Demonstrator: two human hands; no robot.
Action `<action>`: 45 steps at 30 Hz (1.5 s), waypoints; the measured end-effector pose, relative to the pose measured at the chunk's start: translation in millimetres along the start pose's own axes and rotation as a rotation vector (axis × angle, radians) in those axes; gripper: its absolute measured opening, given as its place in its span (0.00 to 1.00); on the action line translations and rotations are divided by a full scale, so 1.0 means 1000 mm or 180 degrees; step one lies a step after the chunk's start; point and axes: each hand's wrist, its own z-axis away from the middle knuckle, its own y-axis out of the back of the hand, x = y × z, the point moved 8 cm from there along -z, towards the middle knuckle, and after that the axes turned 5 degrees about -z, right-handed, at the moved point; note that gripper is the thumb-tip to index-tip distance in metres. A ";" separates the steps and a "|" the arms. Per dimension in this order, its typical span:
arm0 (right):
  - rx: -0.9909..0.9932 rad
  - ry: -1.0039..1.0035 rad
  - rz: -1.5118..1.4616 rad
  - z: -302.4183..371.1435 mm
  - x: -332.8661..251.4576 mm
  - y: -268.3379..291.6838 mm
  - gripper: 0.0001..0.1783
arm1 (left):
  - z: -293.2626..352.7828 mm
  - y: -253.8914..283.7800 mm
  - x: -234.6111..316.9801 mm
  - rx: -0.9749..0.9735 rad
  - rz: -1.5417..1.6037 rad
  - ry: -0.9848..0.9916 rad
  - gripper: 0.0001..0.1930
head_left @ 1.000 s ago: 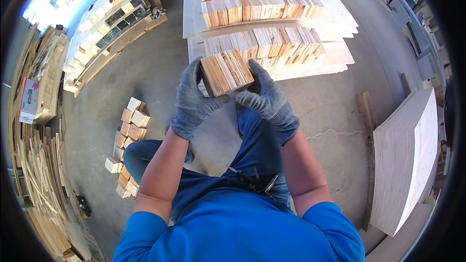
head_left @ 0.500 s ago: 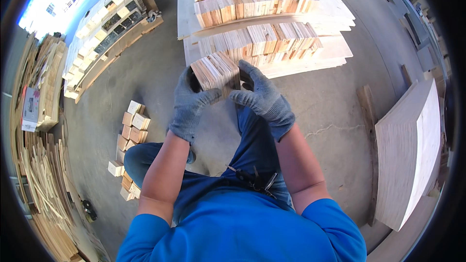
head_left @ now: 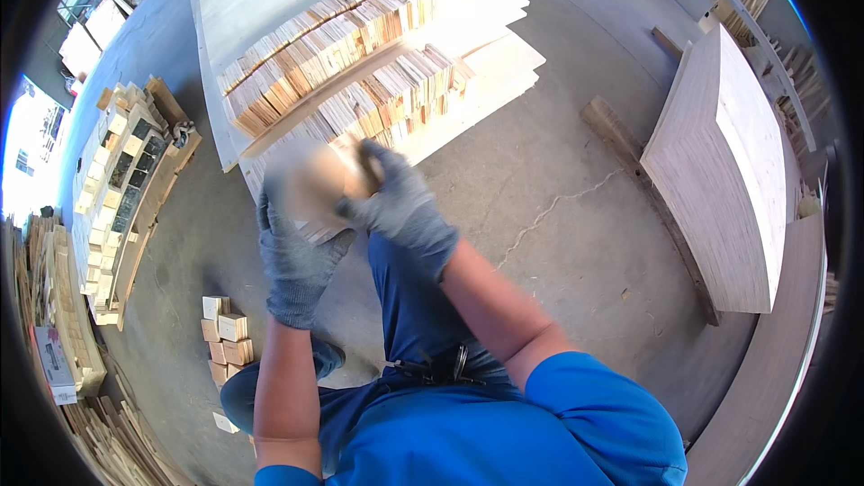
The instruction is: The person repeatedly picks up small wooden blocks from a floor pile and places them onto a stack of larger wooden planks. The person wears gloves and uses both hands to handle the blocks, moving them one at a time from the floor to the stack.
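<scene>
Wood bundle (head_left: pixel 312 182), pale brown, blurred, held between left hand (head_left: pixel 300 256) and right hand (head_left: pixel 401 209).

Your one view comes from the left of two fisheye cameras worn side by side on your head. It looks steeply down over your blue shirt (head_left: pixel 477 432), with your forearms (head_left: pixel 286 387) rising from below. Your hands (head_left: pixel 304 265) appear near, left of centre. The wide lens takes in the concrete floor (head_left: pixel 540 261) around you, out to a distant bright opening (head_left: pixel 31 139), and bends straight edges toward its rim.
</scene>
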 end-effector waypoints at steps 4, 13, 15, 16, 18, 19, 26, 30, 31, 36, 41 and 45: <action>0.0797 0.0016 -0.0420 -0.019 0.031 0.112 0.53 | 0.021 0.010 -0.049 0.0180 0.0087 -0.0089 0.47; 0.1936 -0.0152 0.2132 -0.125 -0.010 0.303 0.53 | 0.090 -0.024 -0.248 0.0586 0.2678 0.2873 0.35; 0.1839 -0.0146 0.2281 -0.151 -0.004 0.311 0.52 | 0.073 -0.040 -0.258 0.0617 0.2741 0.3093 0.34; 0.1780 -0.0111 0.2316 -0.163 0.001 0.309 0.52 | 0.067 -0.049 -0.263 0.0586 0.2770 0.3317 0.33; 0.1720 -0.0075 0.2586 -0.188 0.019 0.315 0.51 | 0.057 -0.068 -0.271 0.0518 0.2830 0.3770 0.31; 0.1687 -0.0141 0.2605 -0.194 0.027 0.315 0.51 | 0.045 -0.080 -0.266 0.0298 0.2976 0.3837 0.31; 0.0984 -0.0562 0.2438 -0.224 0.056 0.284 0.58 | 0.033 -0.121 -0.299 0.0074 0.3572 0.3732 0.30; 0.0722 -0.0208 0.2342 -0.236 0.085 0.297 0.56 | 0.026 -0.135 -0.297 0.0046 0.3887 0.3505 0.31; 0.0935 0.0035 0.2099 -0.238 0.095 0.317 0.52 | 0.026 -0.138 -0.295 0.0006 0.3888 0.3500 0.31; 0.0937 -0.0581 0.0606 -0.232 0.110 0.328 0.44 | 0.012 -0.123 -0.261 -0.0098 0.3560 0.3486 0.26; 0.1246 -0.1106 0.0115 -0.237 0.134 0.337 0.37 | 0.016 -0.120 -0.284 -0.0033 0.3049 0.3161 0.28; 0.0967 -0.0814 -0.0954 -0.263 0.172 0.322 0.33 | 0.015 -0.114 -0.275 -0.0254 0.2892 0.3019 0.24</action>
